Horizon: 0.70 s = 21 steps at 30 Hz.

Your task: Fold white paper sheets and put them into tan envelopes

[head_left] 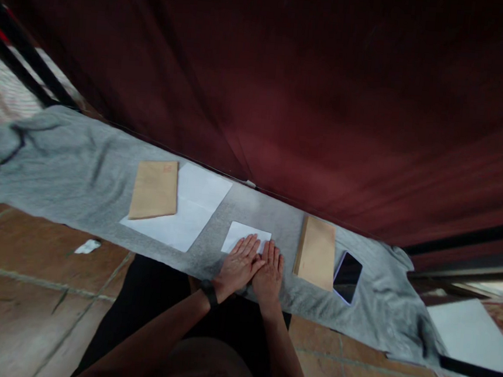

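A small folded sheet of white paper (239, 234) lies flat on the grey cloth (256, 206) in front of me. My left hand (239, 262), with a dark band on its wrist, rests palm down on the paper's near part, fingers stretched out. Beside it, my right hand (269, 270) lies flat at the paper's near right corner, fingers extended. The two hands touch near the left thumb. What lies under the palms is hidden.
Left of the hands, a brown envelope (154, 190) overlaps larger white sheets (197, 204). To the right are a stack of brown envelopes (317, 252) and a phone (348, 277). A dark red panel (285, 109) rises behind the narrow cloth-covered surface. White scrap (88, 247) lies on the tiled floor.
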### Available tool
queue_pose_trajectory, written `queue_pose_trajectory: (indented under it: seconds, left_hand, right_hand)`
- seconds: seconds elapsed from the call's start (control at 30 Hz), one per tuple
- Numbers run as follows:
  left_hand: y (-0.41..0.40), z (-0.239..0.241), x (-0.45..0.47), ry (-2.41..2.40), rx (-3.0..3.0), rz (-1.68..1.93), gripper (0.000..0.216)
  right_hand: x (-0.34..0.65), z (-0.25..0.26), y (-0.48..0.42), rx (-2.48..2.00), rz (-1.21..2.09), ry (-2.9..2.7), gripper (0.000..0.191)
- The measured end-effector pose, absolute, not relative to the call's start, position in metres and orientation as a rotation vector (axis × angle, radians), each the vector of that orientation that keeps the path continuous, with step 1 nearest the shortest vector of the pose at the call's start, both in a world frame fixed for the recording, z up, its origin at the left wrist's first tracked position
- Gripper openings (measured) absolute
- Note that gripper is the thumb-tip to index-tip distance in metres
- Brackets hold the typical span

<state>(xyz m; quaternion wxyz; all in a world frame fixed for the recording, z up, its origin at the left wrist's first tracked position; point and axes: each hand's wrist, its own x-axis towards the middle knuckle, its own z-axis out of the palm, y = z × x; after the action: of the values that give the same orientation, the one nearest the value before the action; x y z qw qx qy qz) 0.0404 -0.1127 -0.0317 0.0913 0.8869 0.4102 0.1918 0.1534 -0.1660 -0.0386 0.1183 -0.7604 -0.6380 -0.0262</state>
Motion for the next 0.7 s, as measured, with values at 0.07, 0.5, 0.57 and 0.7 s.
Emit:
queue_pose_trajectory:
  seconds: [0.07, 0.5, 0.57, 0.7]
  left_hand:
    - [-0.111, -0.034, 0.033, 1.238, 2.657, 0.553, 0.060]
    - [-0.115, -0.033, -0.002, 1.480, 2.622, 0.476, 0.063]
    - [-0.115, -0.033, -0.003, 1.482, 2.617, 0.487, 0.063]
    - [-0.114, -0.039, -0.006, 1.456, 2.673, 0.504, 0.061]
  right_hand:
    - [0.154, -0.040, -0.166, -2.206, -0.105, -1.869, 0.052]
    - [0.167, -0.042, -0.168, -2.148, 0.001, -1.577, 0.053]
    - [0.163, -0.036, -0.165, -2.113, 0.026, -1.568, 0.054]
    - [0.138, -0.024, -0.148, -1.859, 0.184, -1.718, 0.052]
